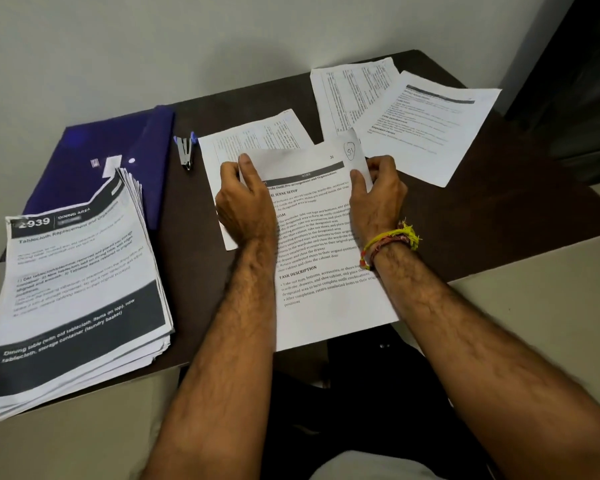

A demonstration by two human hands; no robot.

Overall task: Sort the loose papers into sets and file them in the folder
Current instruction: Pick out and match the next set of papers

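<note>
A printed sheet marked "S1" [321,237] lies in front of me on the dark table [187,271], overhanging the near edge. My left hand [244,202] pinches its upper left edge. Its upper right corner is pinched by my right hand [378,195]. Under it lies another printed sheet [243,143]. A blue folder [94,157] lies shut at the back left. A thick stack of loose papers [80,292] sits at the left, partly on the folder.
A small stapler [185,150] lies between the folder and the middle sheets. Two overlapping printed sheets [419,126] lie at the back right. A white wall runs behind the table. A dark cabinet [575,81] stands at the right.
</note>
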